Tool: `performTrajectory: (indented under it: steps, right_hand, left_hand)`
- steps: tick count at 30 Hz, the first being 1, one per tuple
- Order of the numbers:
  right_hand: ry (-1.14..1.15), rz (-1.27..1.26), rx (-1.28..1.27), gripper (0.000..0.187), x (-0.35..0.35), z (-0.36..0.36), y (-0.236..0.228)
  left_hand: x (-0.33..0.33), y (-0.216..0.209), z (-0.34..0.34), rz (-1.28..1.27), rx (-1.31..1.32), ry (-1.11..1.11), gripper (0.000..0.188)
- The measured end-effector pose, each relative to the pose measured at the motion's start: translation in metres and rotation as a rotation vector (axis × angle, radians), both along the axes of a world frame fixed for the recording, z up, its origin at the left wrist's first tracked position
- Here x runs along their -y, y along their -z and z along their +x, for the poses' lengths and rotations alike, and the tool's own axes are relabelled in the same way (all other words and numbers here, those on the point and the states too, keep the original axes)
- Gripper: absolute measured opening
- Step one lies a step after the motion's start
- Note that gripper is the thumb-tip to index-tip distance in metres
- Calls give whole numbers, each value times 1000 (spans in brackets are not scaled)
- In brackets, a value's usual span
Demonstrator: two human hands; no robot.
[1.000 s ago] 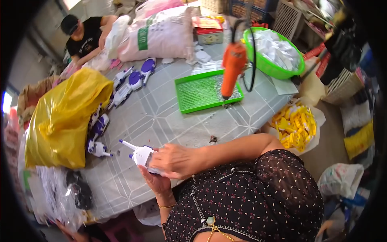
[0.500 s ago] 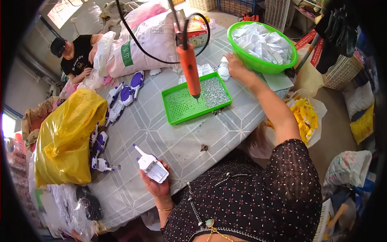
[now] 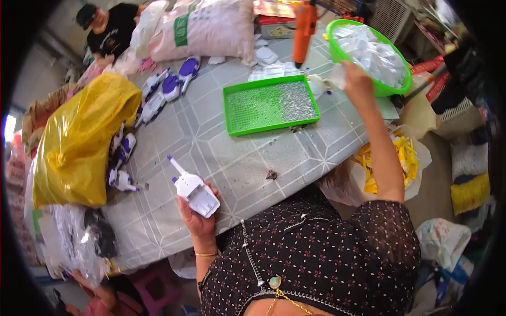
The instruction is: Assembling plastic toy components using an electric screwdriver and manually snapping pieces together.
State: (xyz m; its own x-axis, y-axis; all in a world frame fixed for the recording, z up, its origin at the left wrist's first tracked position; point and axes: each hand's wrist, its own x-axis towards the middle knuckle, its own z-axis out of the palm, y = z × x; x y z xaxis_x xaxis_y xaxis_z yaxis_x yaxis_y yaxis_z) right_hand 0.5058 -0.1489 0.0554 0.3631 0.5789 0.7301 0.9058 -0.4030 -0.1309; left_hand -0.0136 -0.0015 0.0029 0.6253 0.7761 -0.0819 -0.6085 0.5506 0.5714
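Note:
My left hand (image 3: 199, 217) holds a white plastic toy phone (image 3: 196, 190) with a stubby antenna, its hollow rectangular recess facing up, over the near table edge. Beside the green basin (image 3: 335, 55), my right hand (image 3: 358, 87) pinches a thin white plastic piece (image 3: 339, 77), blurred by motion. White flat pieces (image 3: 369, 52) fill that basin. Left of my right hand lies a green tray (image 3: 232, 130) with small silvery screws (image 3: 298, 102) heaped at its right end. An orange electric screwdriver (image 3: 304, 34) hangs beyond the tray.
Several white-and-purple toy phones (image 3: 169, 88) lie at the left beside a yellow sack (image 3: 79, 147). A large white sack (image 3: 211, 31) stands at the back, near another person (image 3: 113, 29). Yellow parts (image 3: 392, 166) fill a bag at the right, below the table edge.
My right hand has moved from the table beside the tray toward the basin and now has a white piece in its fingers. The view has shifted; my left hand still holds the toy phone.

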Motion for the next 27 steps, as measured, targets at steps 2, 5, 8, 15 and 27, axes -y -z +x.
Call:
performTrajectory:
  steps: [2, 5, 8, 15, 27]
  right_hand:
    - [-92, -101, -279, 22, 22, -70, -58]
    - [-333, -302, -652, 21, 17, -166, -88]
    - [-724, -170, -349, 26, -37, -229, -44]
    - [-1019, -274, -456, 34, -122, -345, -14]
    - [-1367, -456, -400, 63, -121, -327, -11]
  left_hand:
    - [4, 0, -3, -3, -27, -23, 74]
    - [4, 3, -1, 71, -25, 51, 74]
    - [13, -9, 11, 88, -38, 37, 73]
    - [15, 6, 8, -39, -72, -86, 63]
    - [12, 0, -3, -169, 135, -78, 59]
